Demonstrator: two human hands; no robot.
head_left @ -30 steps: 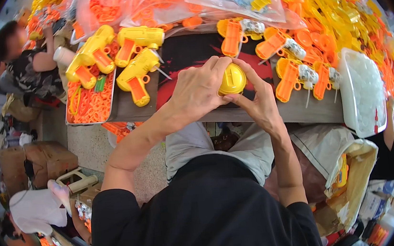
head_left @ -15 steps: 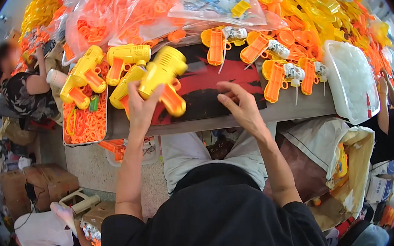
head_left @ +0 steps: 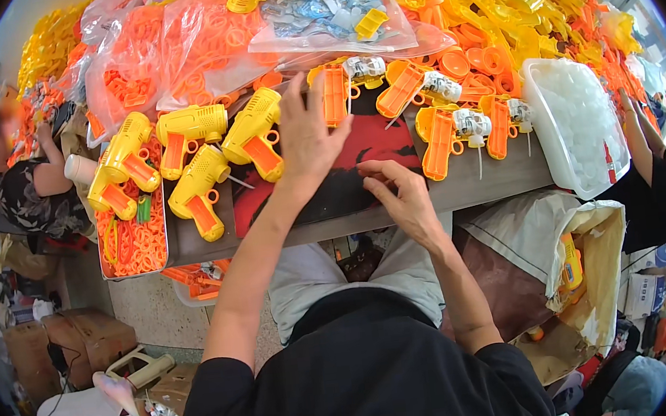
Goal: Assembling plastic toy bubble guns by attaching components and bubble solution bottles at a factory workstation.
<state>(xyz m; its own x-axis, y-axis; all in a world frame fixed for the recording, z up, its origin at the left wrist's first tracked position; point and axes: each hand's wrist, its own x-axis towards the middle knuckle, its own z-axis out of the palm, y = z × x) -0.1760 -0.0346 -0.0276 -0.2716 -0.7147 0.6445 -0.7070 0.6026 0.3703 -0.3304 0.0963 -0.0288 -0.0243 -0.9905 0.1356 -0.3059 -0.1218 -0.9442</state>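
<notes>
My left hand (head_left: 308, 141) reaches over the red and black mat (head_left: 362, 176), fingers spread and nothing in them. Its fingertips are close to a half-built toy gun (head_left: 334, 98) with an open orange handle and a whitish mechanism; I cannot tell whether they touch. Low over the mat's right part, my right hand (head_left: 404, 200) is bent with thumb and fingers apart, holding nothing visible. To the left lie several closed yellow toy guns with orange handles, among them one (head_left: 256, 135) beside my left hand and another (head_left: 198, 202) nearer me.
More half-built toy guns (head_left: 440, 144) lie right of the mat. A white tub (head_left: 537, 105) of translucent pieces stands farther right, a tray (head_left: 137, 271) of orange rings at left. Bags and heaped yellow parts (head_left: 491, 9) line the back. An open sack (head_left: 610, 260) stands below right. Other people sit nearby.
The yellow toy gun from my left hand now lies with the others at left. My left hand has let go and moved right, toward the half-built ones. My right hand stays over the mat.
</notes>
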